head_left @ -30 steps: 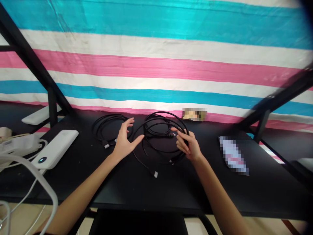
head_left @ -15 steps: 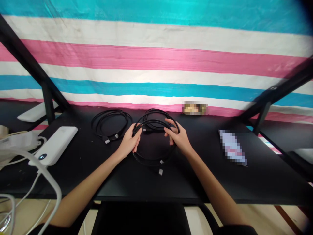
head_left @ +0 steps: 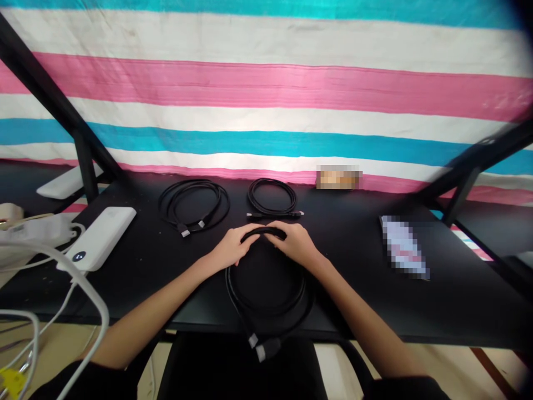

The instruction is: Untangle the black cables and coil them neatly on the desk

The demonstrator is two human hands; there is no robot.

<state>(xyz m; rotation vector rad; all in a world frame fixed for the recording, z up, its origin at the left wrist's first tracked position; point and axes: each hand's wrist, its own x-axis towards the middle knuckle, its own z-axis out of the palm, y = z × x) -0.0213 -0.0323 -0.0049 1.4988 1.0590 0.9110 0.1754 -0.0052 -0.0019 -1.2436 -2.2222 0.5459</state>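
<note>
Cable [head_left: 230, 286]: smooth, black, looped
Left grip [head_left: 235, 244]: clasping cable's top arc
Right grip [head_left: 295, 241]: clasping likewise
Worktop [head_left: 345, 228]: flat, black

A desk space, home or office unclear: black table [head_left: 353, 239] at centre, striped sheeting [head_left: 266, 83] across the top, white cables [head_left: 104, 318] lower left.

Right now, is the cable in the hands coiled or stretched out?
Coiled: left hand and right hand grip round loops of the black cable.
</note>
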